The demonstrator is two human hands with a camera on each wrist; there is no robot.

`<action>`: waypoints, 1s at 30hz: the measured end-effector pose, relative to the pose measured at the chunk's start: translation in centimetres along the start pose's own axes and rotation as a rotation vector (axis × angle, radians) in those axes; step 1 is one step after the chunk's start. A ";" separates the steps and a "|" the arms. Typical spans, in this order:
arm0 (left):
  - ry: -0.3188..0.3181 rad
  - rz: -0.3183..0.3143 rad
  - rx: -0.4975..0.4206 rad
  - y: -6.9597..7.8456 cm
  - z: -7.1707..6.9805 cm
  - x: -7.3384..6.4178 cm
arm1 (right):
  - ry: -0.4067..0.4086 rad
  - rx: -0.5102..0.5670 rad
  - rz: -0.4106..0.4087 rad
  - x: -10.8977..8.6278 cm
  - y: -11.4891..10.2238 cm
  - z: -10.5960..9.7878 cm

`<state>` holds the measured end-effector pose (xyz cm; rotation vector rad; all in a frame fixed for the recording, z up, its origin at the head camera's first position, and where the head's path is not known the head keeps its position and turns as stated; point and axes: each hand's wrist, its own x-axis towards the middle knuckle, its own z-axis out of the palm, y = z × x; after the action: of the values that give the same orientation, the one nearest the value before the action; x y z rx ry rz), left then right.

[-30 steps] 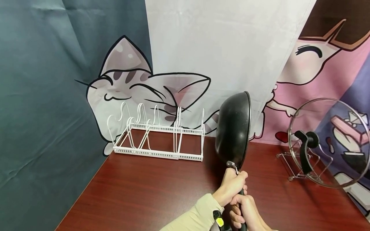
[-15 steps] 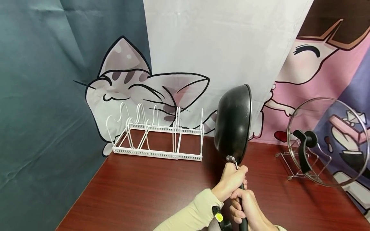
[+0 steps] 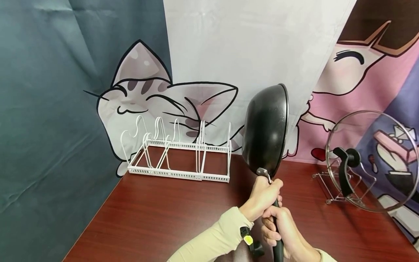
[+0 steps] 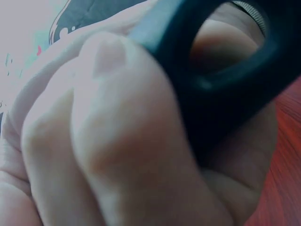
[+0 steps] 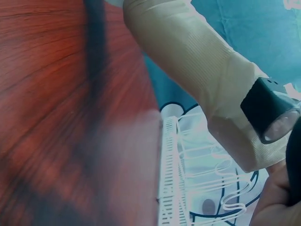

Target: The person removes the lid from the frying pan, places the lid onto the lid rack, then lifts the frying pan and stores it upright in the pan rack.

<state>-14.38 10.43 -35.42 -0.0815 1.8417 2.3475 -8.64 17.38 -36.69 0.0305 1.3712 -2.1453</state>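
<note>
A deep black wok is held on edge, its hollow side turned right and its long handle towards me. My left hand grips the handle close to the bowl, just below the metal bracket. Farther down, my right hand is wrapped round the same handle, right below the left. In the left wrist view, curled fingers hold the black handle end, which has a hole through it. At the right edge of the right wrist view, part of the left hand shows.
A white wire pan rack with upright dividers stands on the red-brown table, left of the wok. To the right, a glass lid with a black handle leans in a small wire stand. Printed cloth hangs behind.
The wok has risen and moved slightly forward, with both hands moving up along with it. The rack and the lid stay where they were.
</note>
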 end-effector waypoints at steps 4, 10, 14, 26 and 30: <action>-0.006 0.015 0.035 0.7 0.2 0.0 | -0.052 0.017 -0.014 -0.1 -0.6 0.1; -0.014 0.040 0.085 1.8 0.1 -0.2 | -0.083 0.013 -0.058 -0.3 -1.4 0.4; -0.019 0.043 0.064 2.5 0.1 -0.3 | -0.124 0.021 -0.079 -0.4 -1.9 0.7; -0.059 0.114 0.112 5.2 0.3 -0.7 | -0.298 0.127 -0.153 -1.0 -3.5 1.3; -0.089 0.128 0.128 5.9 0.4 -0.7 | -0.352 0.166 -0.163 -1.1 -4.0 1.4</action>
<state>-14.59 9.43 -29.55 0.1586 2.0026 2.2654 -9.27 17.92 -32.38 -0.3881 1.0212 -2.2602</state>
